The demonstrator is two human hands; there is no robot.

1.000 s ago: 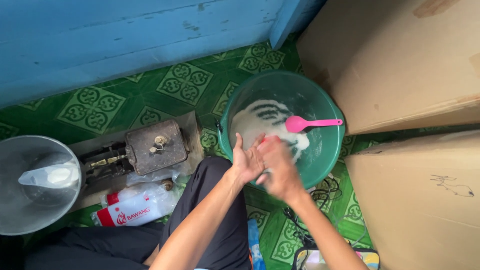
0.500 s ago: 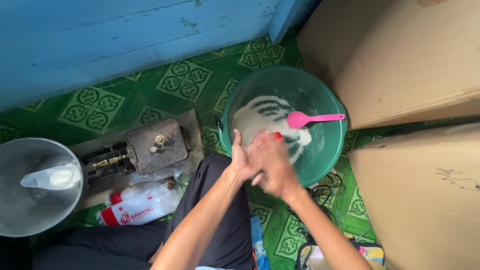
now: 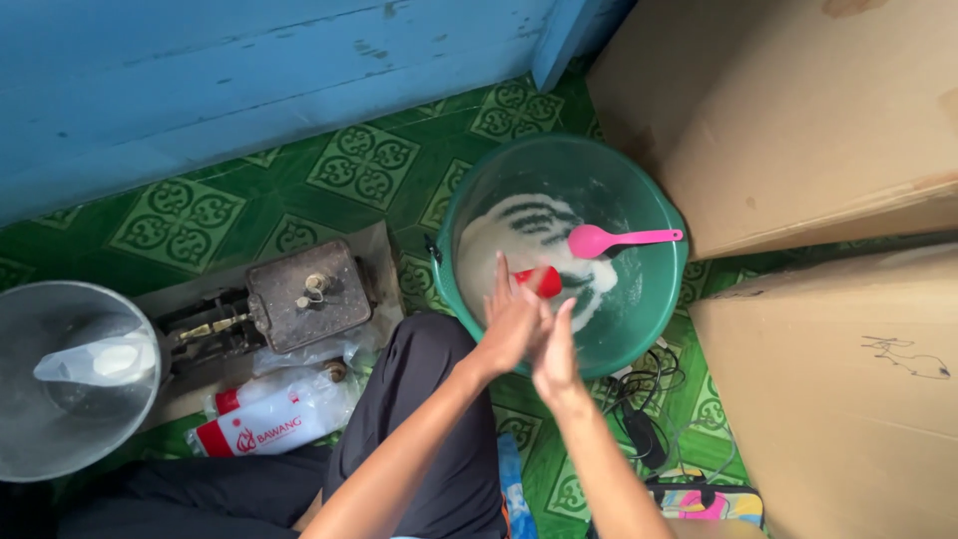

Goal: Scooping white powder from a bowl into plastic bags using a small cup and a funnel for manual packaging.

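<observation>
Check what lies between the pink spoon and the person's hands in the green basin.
In the head view, a small red object lies on the white grains, between the pink spoon and the left hand, in the green basin.

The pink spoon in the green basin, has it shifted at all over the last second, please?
No. The pink spoon lies as before, its bowl on the white grains and its handle pointing to the green basin rim beside the cardboard box.

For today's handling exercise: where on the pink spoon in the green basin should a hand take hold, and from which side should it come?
Probably the handle of the pink spoon. It is thin and straight, pointing toward the right rim of the green basin, while the bowl end lies in the white grains. Come from above on the right, clear of both hands.
</observation>
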